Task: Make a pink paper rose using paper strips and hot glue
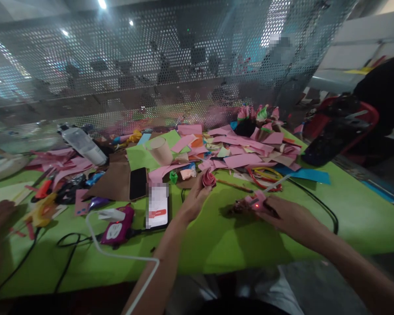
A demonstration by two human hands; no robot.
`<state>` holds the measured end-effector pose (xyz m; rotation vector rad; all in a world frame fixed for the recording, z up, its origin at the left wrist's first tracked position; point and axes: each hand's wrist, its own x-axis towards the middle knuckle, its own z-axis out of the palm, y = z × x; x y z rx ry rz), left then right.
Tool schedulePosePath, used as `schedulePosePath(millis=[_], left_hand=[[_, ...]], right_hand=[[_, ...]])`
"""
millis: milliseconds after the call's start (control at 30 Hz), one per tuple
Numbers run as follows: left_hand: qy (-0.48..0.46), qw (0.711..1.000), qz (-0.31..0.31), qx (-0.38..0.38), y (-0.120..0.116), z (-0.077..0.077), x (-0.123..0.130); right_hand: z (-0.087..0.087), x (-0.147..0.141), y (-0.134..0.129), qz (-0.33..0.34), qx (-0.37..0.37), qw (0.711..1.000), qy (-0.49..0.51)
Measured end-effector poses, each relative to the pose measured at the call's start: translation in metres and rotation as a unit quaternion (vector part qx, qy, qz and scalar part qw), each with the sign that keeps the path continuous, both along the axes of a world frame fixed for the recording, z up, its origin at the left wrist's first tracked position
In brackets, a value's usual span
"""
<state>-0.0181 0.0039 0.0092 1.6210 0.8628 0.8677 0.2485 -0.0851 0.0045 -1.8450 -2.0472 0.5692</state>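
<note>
In my left hand (194, 200) is a pink rolled paper rose (209, 178), pinched between the fingertips above the green tabletop. My right hand (279, 213) is wrapped round a pink hot glue gun (256, 199) with a lit red light. A pale glue stick (276, 184) juts from its back, and its dark front end points left. The glue gun is apart from the rose, to its right. A thin brown stick (233, 185) lies on the table between and beyond my hands.
Pink paper strips (246, 151) heap along the back by the perforated metal screen (184, 65). Left stand a paper cup (160, 151), a bottle (83, 144), two phones (158, 205), a purple power bank (117, 227) with cables and a yellow glue gun (43, 211). Another person's hand (0, 214) rests far left.
</note>
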Motion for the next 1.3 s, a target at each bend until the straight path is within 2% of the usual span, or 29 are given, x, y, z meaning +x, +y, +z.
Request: schedulePosePath(millis=[67, 133, 200, 333, 500, 667, 833, 1000, 1300], left_hand=[[-0.002, 1.000, 0.000, -0.005, 0.000, -0.001, 0.000], [-0.005, 1.000, -0.006, -0.006, 0.001, -0.003, 0.000], [-0.008, 1.000, -0.014, -0.008, 0.001, -0.004, 0.001], [-0.011, 0.999, -0.022, -0.020, 0.002, -0.005, 0.001], [0.013, 1.000, -0.014, -0.009, 0.000, -0.002, 0.002], [0.029, 0.999, -0.018, 0.001, -0.002, 0.002, 0.002], [0.029, 0.999, -0.023, 0.002, 0.000, 0.001, 0.003], [0.042, 0.999, -0.025, 0.009, -0.001, 0.003, 0.003], [0.032, 0.999, -0.022, -0.002, -0.002, 0.003, 0.004]], right_hand=[[0.007, 0.001, -0.003, 0.000, 0.041, 0.993, -0.107], [0.019, 0.000, -0.003, 0.002, 0.063, 0.985, -0.158], [0.034, -0.005, 0.000, 0.028, 0.133, 0.981, -0.139], [0.053, -0.034, 0.016, 0.130, 0.249, 0.960, -0.001], [0.047, -0.071, 0.041, 0.161, 0.319, 0.931, 0.069], [0.035, -0.080, 0.053, 0.167, 0.369, 0.914, 0.018], [0.034, -0.079, 0.055, 0.161, 0.389, 0.906, -0.043], [0.034, -0.080, 0.055, 0.176, 0.362, 0.909, -0.105], [0.034, -0.075, 0.062, 0.210, 0.345, 0.908, -0.112]])
